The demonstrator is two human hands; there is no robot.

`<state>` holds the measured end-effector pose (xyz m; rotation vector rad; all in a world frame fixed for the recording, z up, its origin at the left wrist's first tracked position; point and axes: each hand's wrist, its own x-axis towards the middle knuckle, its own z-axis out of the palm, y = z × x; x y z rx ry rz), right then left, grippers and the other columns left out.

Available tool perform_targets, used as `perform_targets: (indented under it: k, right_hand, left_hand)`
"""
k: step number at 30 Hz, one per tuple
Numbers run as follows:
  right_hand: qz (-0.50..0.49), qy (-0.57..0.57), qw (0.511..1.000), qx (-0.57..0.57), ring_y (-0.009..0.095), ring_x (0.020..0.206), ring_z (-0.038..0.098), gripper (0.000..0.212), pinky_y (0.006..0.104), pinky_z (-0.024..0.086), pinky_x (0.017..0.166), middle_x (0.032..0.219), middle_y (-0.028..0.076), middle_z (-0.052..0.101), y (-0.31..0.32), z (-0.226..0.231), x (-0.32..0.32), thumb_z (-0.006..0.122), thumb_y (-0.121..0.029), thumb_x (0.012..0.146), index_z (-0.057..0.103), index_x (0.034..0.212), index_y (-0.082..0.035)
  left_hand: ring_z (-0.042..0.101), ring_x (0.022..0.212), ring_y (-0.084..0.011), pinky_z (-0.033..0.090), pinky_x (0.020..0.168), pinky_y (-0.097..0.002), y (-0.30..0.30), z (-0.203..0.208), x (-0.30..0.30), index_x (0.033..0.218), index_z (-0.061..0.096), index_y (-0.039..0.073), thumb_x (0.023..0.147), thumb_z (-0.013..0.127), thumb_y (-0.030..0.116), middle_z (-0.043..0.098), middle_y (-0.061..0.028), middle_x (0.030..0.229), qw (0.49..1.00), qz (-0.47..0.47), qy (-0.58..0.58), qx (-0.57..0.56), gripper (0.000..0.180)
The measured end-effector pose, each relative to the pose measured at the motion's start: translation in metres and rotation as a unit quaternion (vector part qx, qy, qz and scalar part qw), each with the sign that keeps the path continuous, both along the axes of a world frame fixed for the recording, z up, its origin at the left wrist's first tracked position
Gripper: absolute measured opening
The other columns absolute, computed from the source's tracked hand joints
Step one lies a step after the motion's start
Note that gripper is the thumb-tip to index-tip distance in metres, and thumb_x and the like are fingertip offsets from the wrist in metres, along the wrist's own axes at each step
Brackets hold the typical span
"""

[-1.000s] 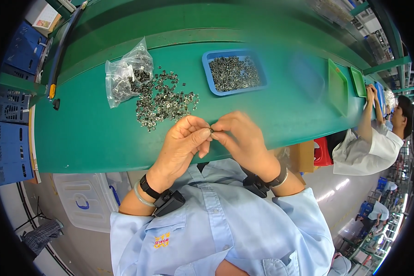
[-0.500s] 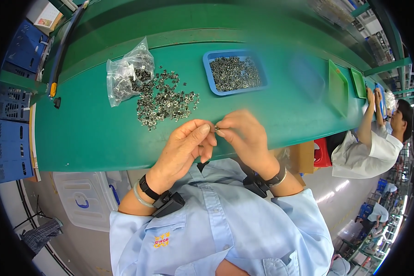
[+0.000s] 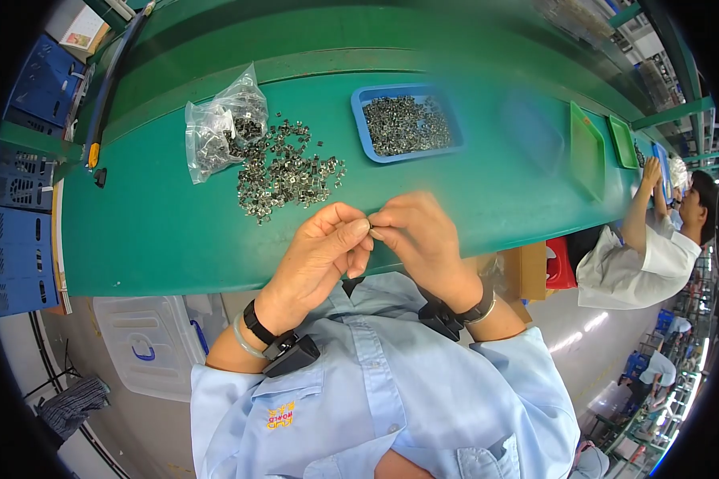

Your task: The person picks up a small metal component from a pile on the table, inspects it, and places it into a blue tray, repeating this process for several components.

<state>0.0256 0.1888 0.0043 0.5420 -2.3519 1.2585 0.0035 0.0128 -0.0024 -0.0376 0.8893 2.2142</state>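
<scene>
Thumb and fingertips of my left hand (image 3: 321, 254) are pinched together above the near part of the green table (image 3: 168, 247). My right hand (image 3: 420, 241) is closed in a pinch too, its fingertips meeting those of the left. Between them sits a small metal part (image 3: 371, 226), mostly covered by the fingers. Beyond my left hand lies a loose pile of small silver-and-black metal parts (image 3: 291, 180). It spreads from the mouth of a clear plastic bag (image 3: 204, 144) holding more of them. Farther right, a blue tray (image 3: 363, 132) contains many similar parts.
Green trays (image 3: 588, 152) stand toward the table's right end, where a co-worker (image 3: 639, 263) in a white top sits. Blue crates (image 3: 20, 259) are stacked at the left. Below the table edge are a lidded clear storage box (image 3: 140, 343) and a cardboard box (image 3: 527, 271).
My right hand has shifted slightly left, closer against the left fingertips. The small metal part, more visible before, is now more covered. The co-worker's hands have moved a little.
</scene>
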Motion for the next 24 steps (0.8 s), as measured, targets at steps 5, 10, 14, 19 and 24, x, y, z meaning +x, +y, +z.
perform_targets:
  k: [5, 10, 14, 19, 24]
  right_hand:
    - [0.006, -0.032, 0.999, -0.042, 0.022, 0.08, 0.059, 0.019, 0.0316, 0.047, 0.069, 0.086, 0.006, 0.061, -0.001, -0.004, 0.002, 0.072, -0.002, 0.073, 0.063, 0.09, -0.007]
    - [0.017, -0.106, 0.987, -0.116, 0.019, 0.08, 0.059, 0.013, 0.0293, 0.048, 0.071, 0.086, 0.005, 0.062, 0.001, -0.002, 0.003, 0.07, -0.001, 0.077, 0.064, 0.088, -0.005]
    - [0.033, -0.159, 0.969, -0.188, 0.017, 0.083, 0.058, 0.011, 0.0281, 0.048, 0.071, 0.089, 0.005, 0.061, 0.005, -0.002, -0.001, 0.07, 0.0, 0.078, 0.065, 0.087, -0.004]
    - [0.05, -0.212, 0.942, -0.256, 0.014, 0.084, 0.057, 0.01, 0.0269, 0.047, 0.072, 0.09, 0.004, 0.061, 0.006, -0.003, -0.001, 0.069, 0.001, 0.079, 0.065, 0.087, -0.003]
    - [0.063, -0.244, 0.925, -0.283, 0.013, 0.085, 0.057, 0.009, 0.0263, 0.047, 0.076, 0.091, 0.003, 0.061, 0.005, -0.002, 0.0, 0.067, -0.001, 0.082, 0.067, 0.09, -0.004]
  left_hand:
    - [0.053, 0.059, -0.0122, 0.041, 0.05, -0.0239, 0.005, -0.004, 0.002, 0.093, 0.055, 0.005, 0.092, 0.059, 0.016, 0.062, -0.0055, 0.08, 0.999, 0.007, -0.013, 0.036, 0.012]
    - [0.053, 0.059, -0.0126, 0.041, 0.051, -0.0244, 0.007, -0.004, 0.002, 0.093, 0.054, 0.005, 0.095, 0.056, 0.019, 0.061, -0.0055, 0.08, 1.0, 0.004, -0.002, 0.021, 0.014]
    - [0.053, 0.06, -0.0125, 0.041, 0.051, -0.0244, 0.008, 0.005, 0.002, 0.093, 0.053, 0.005, 0.096, 0.052, 0.023, 0.06, -0.0052, 0.079, 1.0, 0.001, 0.011, 0.018, 0.018]
    - [0.053, 0.06, -0.0121, 0.042, 0.051, -0.0242, 0.008, 0.009, 0.0, 0.093, 0.053, 0.005, 0.097, 0.052, 0.024, 0.059, -0.0043, 0.077, 1.0, -0.005, 0.017, 0.006, 0.02]
    - [0.053, 0.059, -0.0115, 0.042, 0.05, -0.0236, 0.008, 0.01, -0.001, 0.092, 0.054, 0.005, 0.095, 0.055, 0.024, 0.058, -0.0033, 0.075, 1.0, -0.012, 0.007, 0.0, 0.019]
